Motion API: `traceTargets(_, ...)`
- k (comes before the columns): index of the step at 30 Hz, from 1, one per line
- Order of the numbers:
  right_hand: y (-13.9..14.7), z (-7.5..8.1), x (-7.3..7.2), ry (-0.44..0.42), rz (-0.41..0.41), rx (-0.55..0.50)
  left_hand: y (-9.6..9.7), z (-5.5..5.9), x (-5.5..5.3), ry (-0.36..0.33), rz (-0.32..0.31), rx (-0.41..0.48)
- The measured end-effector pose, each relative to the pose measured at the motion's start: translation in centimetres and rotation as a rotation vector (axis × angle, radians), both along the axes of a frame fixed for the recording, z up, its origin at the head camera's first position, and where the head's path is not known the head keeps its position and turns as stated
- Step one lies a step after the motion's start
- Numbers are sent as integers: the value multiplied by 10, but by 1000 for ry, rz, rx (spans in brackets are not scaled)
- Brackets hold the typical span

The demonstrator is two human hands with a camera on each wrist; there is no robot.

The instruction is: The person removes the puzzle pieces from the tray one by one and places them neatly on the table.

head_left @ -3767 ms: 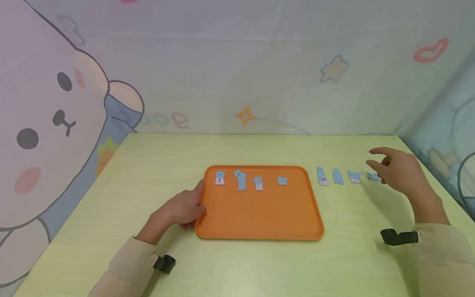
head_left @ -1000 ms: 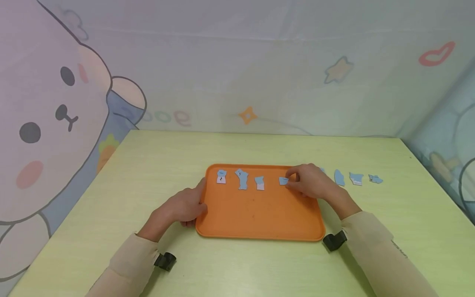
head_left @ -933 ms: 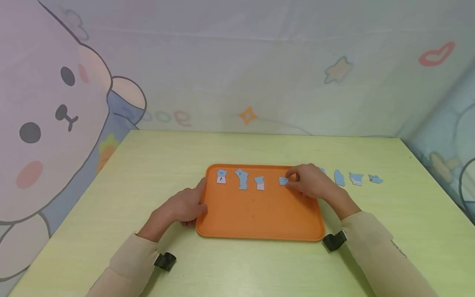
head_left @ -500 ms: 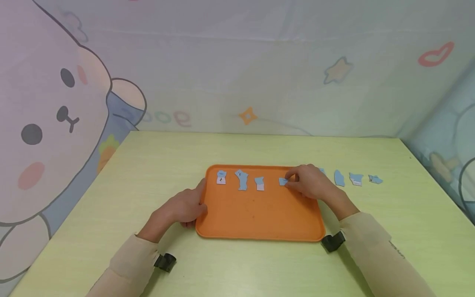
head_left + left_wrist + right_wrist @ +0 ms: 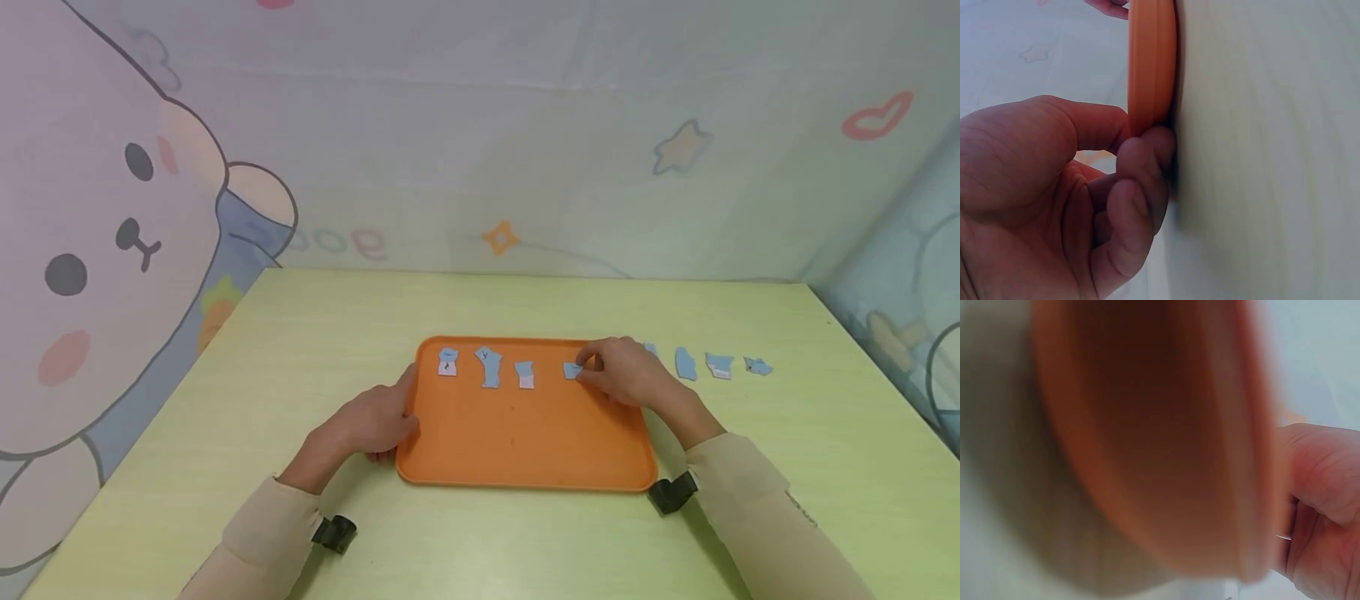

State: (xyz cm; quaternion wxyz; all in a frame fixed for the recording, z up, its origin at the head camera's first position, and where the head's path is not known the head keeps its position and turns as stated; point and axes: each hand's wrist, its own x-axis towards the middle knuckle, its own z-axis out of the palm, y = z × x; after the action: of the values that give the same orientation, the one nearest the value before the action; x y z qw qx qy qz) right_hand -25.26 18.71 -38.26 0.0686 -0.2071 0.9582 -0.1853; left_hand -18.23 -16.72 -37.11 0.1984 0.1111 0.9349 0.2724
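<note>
An orange tray [image 5: 525, 442] lies on the table. My left hand [image 5: 378, 417] holds its left rim; the left wrist view shows thumb and curled fingers [image 5: 1135, 187] at the tray's edge [image 5: 1150, 69]. My right hand [image 5: 626, 367] reaches over the tray's right rim. Its thumb and forefinger pinch at the right side of a small light-blue paper scrap [image 5: 572, 371]. Left of that, on the tray, lie a blue-and-white scrap [image 5: 447, 362], a longer blue scrap [image 5: 491, 367] and another blue-and-white scrap [image 5: 526, 375]. In the right wrist view the tray hides the right fingertips.
Right of the tray, several more scraps lie in a row: one partly behind the right hand, a narrow blue scrap [image 5: 686, 363], a blue-and-white scrap [image 5: 719, 365] and a small blue scrap [image 5: 758, 366]. A patterned cloth [image 5: 480, 125] hangs behind the table [image 5: 525, 550].
From above the rightmost scrap, my right hand has moved left to the small scrap on the tray, staying there over the last second. My left hand keeps its hold on the rim.
</note>
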Motion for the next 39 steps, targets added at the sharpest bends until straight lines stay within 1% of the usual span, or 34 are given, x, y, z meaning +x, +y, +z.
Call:
traceTargets(6,1,-1,2,0,1,-1,0,-2,1,5,-8,19)
traceTargets(9,1,-1,3,-14,-2,-7,0,-2,1,11,-11,22)
traceTargets(14,2,-2,4,-49,-9,-45,1,-4,1,22,-21,19)
traceTargets(17,3,-2,5,-30,-2,-54,1,-5,1,22,-21,16)
traceTargets(21,4,-3,4,9,6,-54,1,-5,0,10,-7,4)
traceTargets(26,6,1,7,4,4,-74,1,-4,0,9,-1,-10)
traceTargets(32,9,8,11,16,4,-87,0,-3,0,5,-2,1)
traceTargets(39,16,9,14,31,21,-104,0,-2,-1,1,4,-8)
